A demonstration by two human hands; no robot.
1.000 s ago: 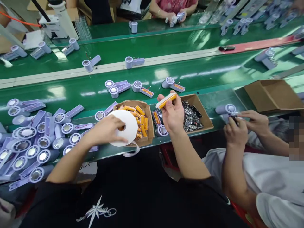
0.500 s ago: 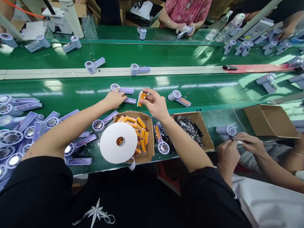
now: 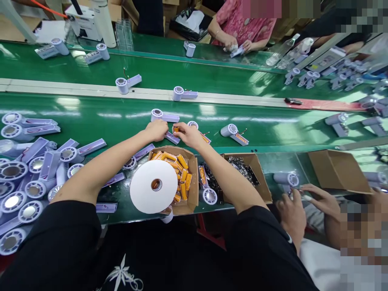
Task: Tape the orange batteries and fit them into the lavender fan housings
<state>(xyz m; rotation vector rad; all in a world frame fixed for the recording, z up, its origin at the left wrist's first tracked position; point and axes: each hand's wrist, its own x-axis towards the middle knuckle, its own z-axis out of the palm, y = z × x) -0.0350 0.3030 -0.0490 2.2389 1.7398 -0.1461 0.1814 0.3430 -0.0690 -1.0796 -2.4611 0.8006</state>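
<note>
On the green belt [image 3: 91, 121] beyond the box of batteries [image 3: 194, 178], the left hand [image 3: 157, 130] pins a light, rigid purple fan shell [image 3: 172, 138] by its handle while the right hand [image 3: 188, 135] pinches a small, smooth, probably slippery orange battery [image 3: 176, 129].

Both of the person's hands meet on a green conveyor belt [image 3: 91, 121]. The left hand [image 3: 157, 130] rests on a lilac fan housing [image 3: 172, 138], while the right hand [image 3: 189, 135] pinches an orange battery [image 3: 176, 129] just beside it. Nearer the person sit a white tape roll [image 3: 153, 186], a cardboard box of orange batteries [image 3: 194, 178], and, at the left, a heap of lilac housings [image 3: 33, 178].
</note>
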